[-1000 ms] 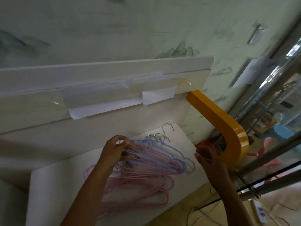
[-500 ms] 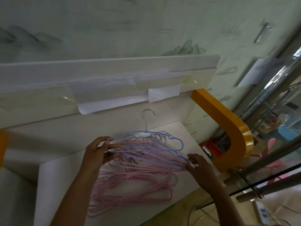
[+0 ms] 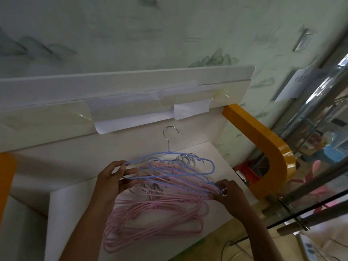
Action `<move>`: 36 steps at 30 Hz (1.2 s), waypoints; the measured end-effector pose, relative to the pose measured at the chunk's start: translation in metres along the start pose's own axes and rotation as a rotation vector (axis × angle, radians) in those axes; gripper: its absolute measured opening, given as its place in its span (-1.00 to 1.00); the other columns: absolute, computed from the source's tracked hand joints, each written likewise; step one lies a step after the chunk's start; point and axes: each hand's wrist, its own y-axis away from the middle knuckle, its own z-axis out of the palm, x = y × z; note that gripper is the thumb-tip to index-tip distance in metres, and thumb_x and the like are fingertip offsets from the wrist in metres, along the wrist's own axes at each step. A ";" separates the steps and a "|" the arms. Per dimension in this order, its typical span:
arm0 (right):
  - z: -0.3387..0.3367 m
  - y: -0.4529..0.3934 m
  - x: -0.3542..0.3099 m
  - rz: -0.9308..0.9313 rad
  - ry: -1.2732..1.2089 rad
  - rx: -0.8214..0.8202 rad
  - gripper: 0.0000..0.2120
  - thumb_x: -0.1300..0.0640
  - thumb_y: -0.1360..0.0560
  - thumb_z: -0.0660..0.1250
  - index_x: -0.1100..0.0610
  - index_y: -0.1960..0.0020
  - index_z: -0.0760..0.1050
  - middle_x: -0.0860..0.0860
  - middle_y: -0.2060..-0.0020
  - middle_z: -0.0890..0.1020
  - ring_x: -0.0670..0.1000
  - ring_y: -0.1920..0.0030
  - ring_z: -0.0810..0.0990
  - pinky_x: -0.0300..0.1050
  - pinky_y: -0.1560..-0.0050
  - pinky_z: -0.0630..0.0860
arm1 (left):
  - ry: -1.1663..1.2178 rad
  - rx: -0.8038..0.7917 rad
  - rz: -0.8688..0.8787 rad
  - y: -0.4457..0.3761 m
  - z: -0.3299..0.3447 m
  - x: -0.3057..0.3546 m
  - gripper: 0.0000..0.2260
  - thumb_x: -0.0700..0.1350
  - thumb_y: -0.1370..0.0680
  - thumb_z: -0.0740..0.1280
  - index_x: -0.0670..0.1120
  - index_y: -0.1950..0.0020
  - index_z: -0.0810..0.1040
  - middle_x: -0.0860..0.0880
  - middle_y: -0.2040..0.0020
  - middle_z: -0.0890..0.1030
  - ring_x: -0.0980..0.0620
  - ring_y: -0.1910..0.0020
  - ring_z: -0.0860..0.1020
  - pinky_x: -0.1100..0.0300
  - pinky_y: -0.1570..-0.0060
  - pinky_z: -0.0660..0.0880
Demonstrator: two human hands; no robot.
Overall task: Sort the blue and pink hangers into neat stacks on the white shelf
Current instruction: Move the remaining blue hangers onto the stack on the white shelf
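A tangled heap of pink hangers lies on the white shelf, with blue hangers and metal hooks mixed in at its back. One blue hanger is lifted above the heap, its silver hook pointing up toward the wall panel. My left hand pinches its left end. My right hand grips the right ends of several blue and pink hangers at the heap's right edge.
An upper white ledge with taped paper overhangs the shelf. An orange curved frame borders the shelf on the right, beside glass panels and metal rails. A red item sits below the frame.
The blue hanger has been raised out of the heap with its hook upright. My right hand came in from the orange frame and closed on the hanger ends.
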 end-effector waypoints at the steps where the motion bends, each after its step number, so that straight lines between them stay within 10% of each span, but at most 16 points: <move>1: -0.001 0.000 0.001 -0.004 -0.001 -0.015 -0.51 -0.17 -0.29 0.57 0.02 -0.10 0.53 -0.01 0.03 0.49 -0.07 0.07 0.50 -0.26 0.15 0.41 | -0.003 -0.001 0.005 0.001 0.000 0.001 -0.84 -0.20 -0.65 0.21 -0.15 -0.07 0.58 -0.23 0.11 0.70 -0.17 0.18 0.67 -0.03 0.08 0.62; 9: -0.014 0.013 -0.012 -0.029 -0.415 -0.016 -0.67 -0.02 -0.23 0.63 0.03 0.13 0.56 0.12 0.09 0.64 0.15 0.15 0.66 -0.02 0.16 0.60 | 0.006 -0.011 0.037 0.012 0.004 0.011 -0.85 -0.18 -0.65 0.21 -0.16 -0.09 0.57 -0.20 0.12 0.71 -0.12 0.22 0.67 0.16 0.27 0.63; 21: -0.038 0.028 -0.015 -0.114 -1.037 0.066 -0.03 -0.32 -0.02 0.63 0.33 -0.16 0.54 0.31 0.05 0.68 0.27 0.08 0.71 -0.08 0.19 0.66 | 0.084 0.042 0.113 0.053 0.018 0.023 -0.85 -0.20 -0.64 0.22 -0.16 -0.06 0.59 -0.23 0.13 0.70 -0.16 0.20 0.69 0.18 0.29 0.63; 27: -0.053 0.044 -0.023 -0.149 -1.098 0.018 -0.58 0.09 -0.38 0.41 0.32 -0.14 0.54 0.36 0.08 0.66 0.28 0.11 0.71 -0.07 0.16 0.67 | 0.162 0.112 0.173 0.104 0.019 0.028 -0.85 -0.21 -0.63 0.23 -0.19 -0.05 0.59 -0.26 0.13 0.69 -0.16 0.19 0.69 0.16 0.22 0.64; 36: -0.046 0.081 -0.021 -0.217 -1.113 -0.108 -0.81 0.23 -0.56 0.26 0.30 -0.09 0.56 0.23 0.21 0.66 0.16 0.19 0.70 -0.07 0.16 0.66 | 0.214 0.281 0.233 0.202 0.015 0.013 -0.86 -0.20 -0.63 0.24 -0.16 -0.04 0.60 -0.22 0.17 0.69 -0.08 0.21 0.70 0.17 0.27 0.63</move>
